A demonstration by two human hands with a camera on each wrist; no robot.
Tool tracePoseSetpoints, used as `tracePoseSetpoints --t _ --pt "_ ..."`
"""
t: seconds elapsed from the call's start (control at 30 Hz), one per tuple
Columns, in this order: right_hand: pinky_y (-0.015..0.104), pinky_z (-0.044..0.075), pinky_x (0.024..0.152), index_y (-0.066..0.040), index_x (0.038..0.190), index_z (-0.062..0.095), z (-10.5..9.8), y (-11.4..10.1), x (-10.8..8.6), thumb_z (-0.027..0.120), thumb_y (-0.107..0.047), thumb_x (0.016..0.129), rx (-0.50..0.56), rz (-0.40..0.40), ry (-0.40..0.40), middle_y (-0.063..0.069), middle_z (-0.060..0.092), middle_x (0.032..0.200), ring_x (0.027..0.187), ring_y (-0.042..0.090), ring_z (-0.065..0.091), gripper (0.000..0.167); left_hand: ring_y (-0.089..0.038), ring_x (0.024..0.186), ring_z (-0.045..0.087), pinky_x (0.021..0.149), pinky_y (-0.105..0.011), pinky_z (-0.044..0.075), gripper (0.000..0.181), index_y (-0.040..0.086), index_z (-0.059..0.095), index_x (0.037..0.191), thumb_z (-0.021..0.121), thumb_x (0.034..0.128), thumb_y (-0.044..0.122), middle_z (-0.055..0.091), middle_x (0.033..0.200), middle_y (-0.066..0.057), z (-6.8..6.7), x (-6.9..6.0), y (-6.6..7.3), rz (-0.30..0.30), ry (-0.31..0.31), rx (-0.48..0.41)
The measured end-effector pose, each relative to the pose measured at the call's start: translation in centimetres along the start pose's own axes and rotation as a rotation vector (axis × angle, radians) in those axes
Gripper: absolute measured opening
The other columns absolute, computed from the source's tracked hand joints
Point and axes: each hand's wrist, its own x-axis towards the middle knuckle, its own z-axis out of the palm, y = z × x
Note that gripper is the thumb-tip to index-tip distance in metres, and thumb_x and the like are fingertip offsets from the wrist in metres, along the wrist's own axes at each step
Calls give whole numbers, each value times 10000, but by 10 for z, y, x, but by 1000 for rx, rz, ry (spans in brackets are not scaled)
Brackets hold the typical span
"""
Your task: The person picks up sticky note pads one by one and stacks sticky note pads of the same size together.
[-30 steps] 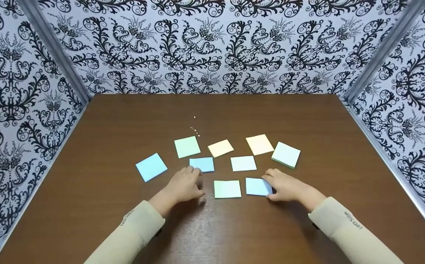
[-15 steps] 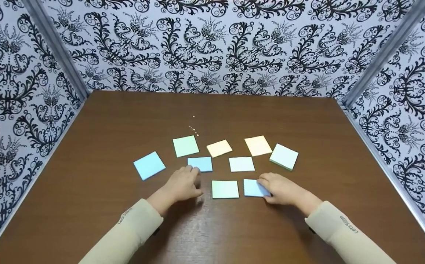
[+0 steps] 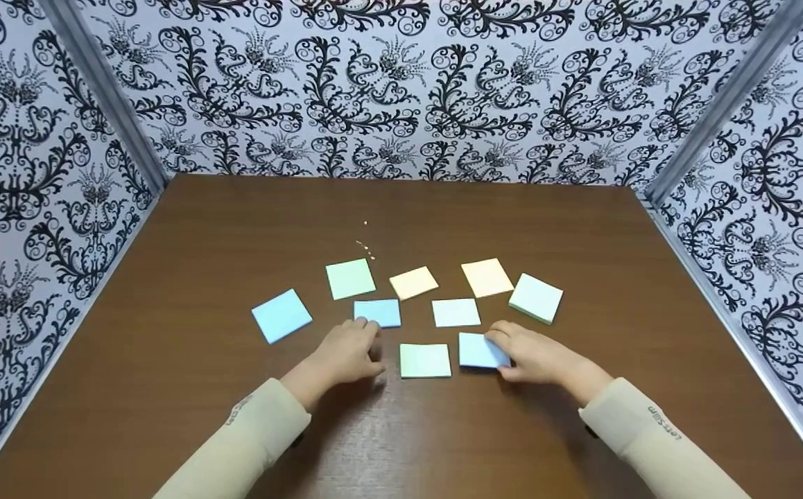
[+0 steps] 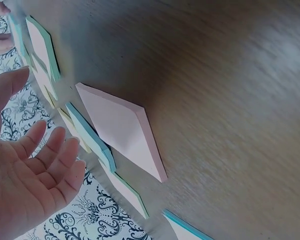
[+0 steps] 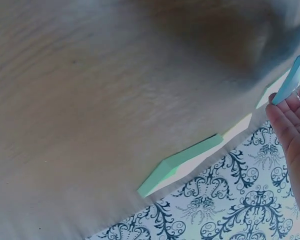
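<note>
My right hand [image 3: 534, 353] pinches a light blue sticky note pad [image 3: 476, 350] by its right side. In the right wrist view that blue pad [image 5: 292, 79] is tilted and lifted off the table between thumb and fingers. My left hand [image 3: 346, 352] hovers with loosely bent fingers, holding nothing. In the left wrist view a pink sticky note pad [image 4: 119, 131] lies beside that hand; it does not show in the head view. A smaller blue pad [image 3: 379, 313] lies just beyond my left fingertips. A pale green pad [image 3: 425, 361] lies between the hands.
Farther back on the brown table [image 3: 401, 215] lie a green pad [image 3: 350, 278], two yellow pads, a pale pad [image 3: 455, 312] and a thick pale green stack [image 3: 536, 298]. A blue pad [image 3: 281, 316] is at left. Patterned walls [image 3: 401, 90] enclose the table.
My right hand has raised the blue pad slightly off the table, its far edge shifting up. The left hand has stayed nearly still. The head view has shifted a little.
</note>
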Motion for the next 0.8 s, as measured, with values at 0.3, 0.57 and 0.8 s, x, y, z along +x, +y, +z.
tracePoseSetpoints --t 0.3,0.57,0.8 --pt "376 466 849 103 1193 495 -8 -14 21 649 -160 785 18 -45 32 205 494 1179 1054 285 506 509 -264 866 514 751 -417 444 538 16 524 1172 698 783 343 545 964 -102 6 6 2 36 4 63" --pt "353 474 829 94 1180 506 -7 -30 43 657 -155 784 0 -93 49 180 500 1155 1014 267 519 492 -280 904 526 788 -425 453 571 27 512 1219 708 779 333 551 1019 -115 8 6 3 14 -20 79" --pt "358 462 856 86 1199 496 -7 -39 51 642 -157 797 12 -94 34 173 497 1169 1037 255 509 492 -275 892 524 774 -437 449 548 28 509 1225 703 792 303 544 995 -110 5 6 4 -2 -34 73"
